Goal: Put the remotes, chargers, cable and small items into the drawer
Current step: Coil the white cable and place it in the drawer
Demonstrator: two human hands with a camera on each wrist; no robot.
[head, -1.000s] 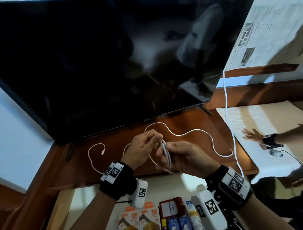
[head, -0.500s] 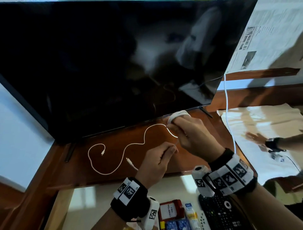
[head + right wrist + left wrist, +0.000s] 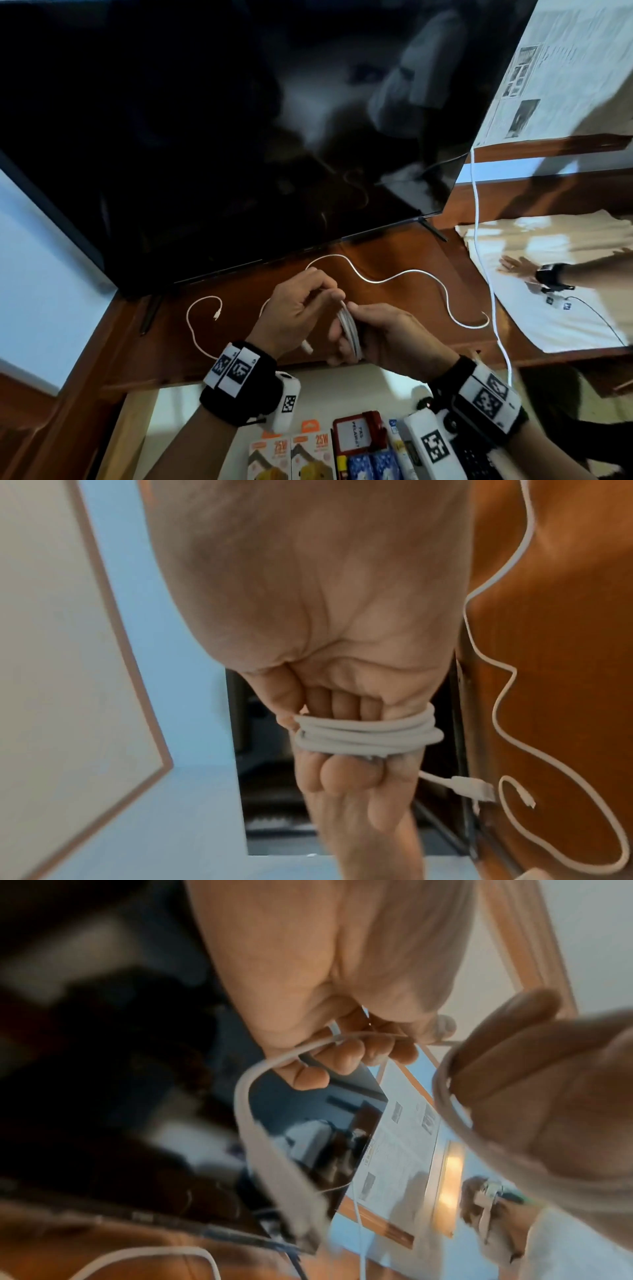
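A white cable is wound in several loops around the fingers of the right hand, which is closed on the coil just above the front edge of a brown wooden table. The left hand, touching the right, pinches the strand where it leaves the coil, while the rest of the cable snakes loose across the table below a large dark television. Under both wrists an open drawer holds two orange charger boxes, a red case and a black remote.
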